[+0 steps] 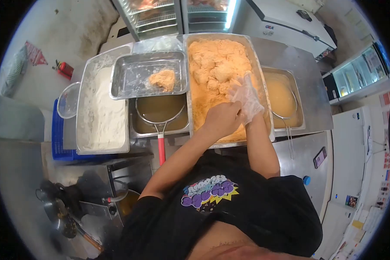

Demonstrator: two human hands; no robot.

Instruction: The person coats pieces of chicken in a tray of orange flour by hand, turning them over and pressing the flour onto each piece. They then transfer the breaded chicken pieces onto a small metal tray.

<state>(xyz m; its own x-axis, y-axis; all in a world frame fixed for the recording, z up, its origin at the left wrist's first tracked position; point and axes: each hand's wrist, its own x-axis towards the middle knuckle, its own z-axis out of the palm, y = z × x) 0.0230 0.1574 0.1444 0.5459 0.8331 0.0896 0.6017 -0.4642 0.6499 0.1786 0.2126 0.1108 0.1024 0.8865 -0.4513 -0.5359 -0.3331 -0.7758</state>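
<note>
My left hand (223,120) is bare and its fingers pinch the cuff of a clear plastic glove (252,106). The glove covers my right hand (246,93), whose fingers reach out loosely, apart from one another, over a deep metal tray (268,113). Orange breading crumbs (206,104) fill this tray, with lumpy coated pieces (221,65) heaped at its far end. Nothing shows in the right hand's fingers, though the wrinkled plastic partly blurs them.
Left of the crumbs, a shallow tray (117,89) holds one breaded piece (163,80). Below it a red-handled strainer (161,145) rests in murky liquid. A flour tray (83,125) stands far left. Right: a pan of batter (279,97) with a strainer, and a phone (320,157).
</note>
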